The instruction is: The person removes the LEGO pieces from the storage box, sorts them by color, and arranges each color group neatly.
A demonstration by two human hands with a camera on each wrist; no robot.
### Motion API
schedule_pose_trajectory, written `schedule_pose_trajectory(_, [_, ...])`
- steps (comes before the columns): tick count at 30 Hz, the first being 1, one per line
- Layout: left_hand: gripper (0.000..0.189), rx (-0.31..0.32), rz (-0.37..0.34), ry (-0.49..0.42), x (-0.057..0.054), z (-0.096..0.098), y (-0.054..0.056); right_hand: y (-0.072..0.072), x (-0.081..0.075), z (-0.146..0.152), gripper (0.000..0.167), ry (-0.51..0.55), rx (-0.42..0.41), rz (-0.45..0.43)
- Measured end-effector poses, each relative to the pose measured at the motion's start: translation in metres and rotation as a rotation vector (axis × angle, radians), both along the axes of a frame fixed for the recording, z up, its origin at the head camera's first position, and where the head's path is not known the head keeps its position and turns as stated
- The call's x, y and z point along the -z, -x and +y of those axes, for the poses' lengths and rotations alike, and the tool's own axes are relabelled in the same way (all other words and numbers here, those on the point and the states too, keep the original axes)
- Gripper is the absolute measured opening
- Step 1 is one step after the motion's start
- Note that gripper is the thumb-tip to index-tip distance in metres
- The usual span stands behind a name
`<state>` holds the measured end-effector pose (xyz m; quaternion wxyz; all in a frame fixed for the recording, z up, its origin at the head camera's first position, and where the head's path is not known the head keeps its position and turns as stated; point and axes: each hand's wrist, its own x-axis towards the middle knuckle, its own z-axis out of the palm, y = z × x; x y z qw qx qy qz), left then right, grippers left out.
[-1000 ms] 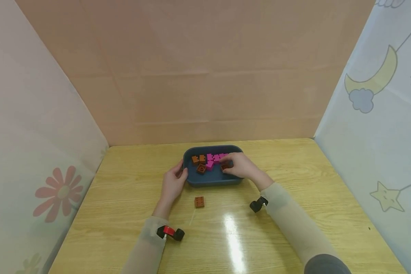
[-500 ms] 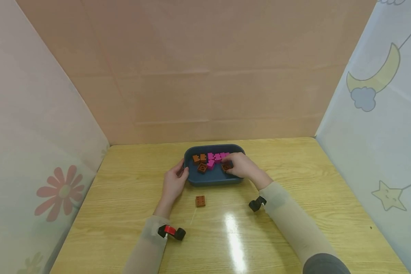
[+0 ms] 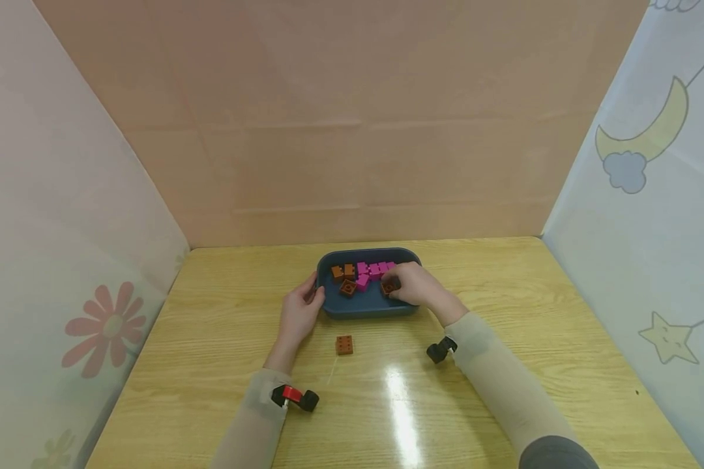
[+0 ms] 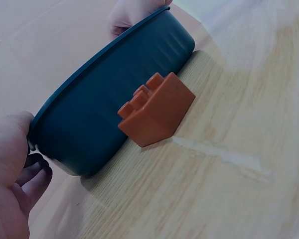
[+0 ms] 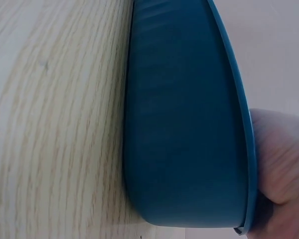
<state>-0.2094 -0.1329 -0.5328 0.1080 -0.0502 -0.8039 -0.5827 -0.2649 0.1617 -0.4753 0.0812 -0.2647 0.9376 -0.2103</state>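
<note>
My left hand (image 3: pixel 299 314) grips the left end of a dark blue oblong tray (image 3: pixel 364 307), its thumb at the rim and fingers against the outer wall, as the left wrist view also shows. Reaching over the tray's right end, my right hand (image 3: pixel 416 285) pinches a brown toy building brick (image 3: pixel 389 287) low inside. Pink bricks (image 3: pixel 362 282) lie along the middle and back of the tray. To their left are orange-brown bricks (image 3: pixel 337 273) and a dark brown one (image 3: pixel 348 288). In the right wrist view, the tray wall (image 5: pixel 184 124) hides the right fingertips.
An orange-brown studded brick (image 3: pixel 344 345) rests on the wooden table (image 3: pixel 211 339) in front of the tray, studs up. A tan backdrop (image 3: pixel 358 163) rises behind the table, with patterned panels at the left and right.
The head view has shifted slightly. My right fingers stay at the brown brick, which shows a little more now. The left hand keeps its hold on the tray.
</note>
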Motion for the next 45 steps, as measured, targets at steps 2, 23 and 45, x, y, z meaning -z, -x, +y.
schedule_pose_trajectory(2, [0.046,-0.001,0.005,-0.003,0.0,0.0,0.0,0.0,0.0,0.0,0.034,0.004,0.001,-0.006])
schedule_pose_trajectory(23, [0.046,-0.006,-0.006,-0.021,0.003,0.008,0.002,0.003,0.0,0.013,0.038,0.138,0.014,-0.062])
schedule_pose_trajectory(45, [0.047,-0.01,-0.016,0.01,-0.003,0.007,0.003,-0.033,-0.012,0.008,0.043,0.482,0.074,-0.159])
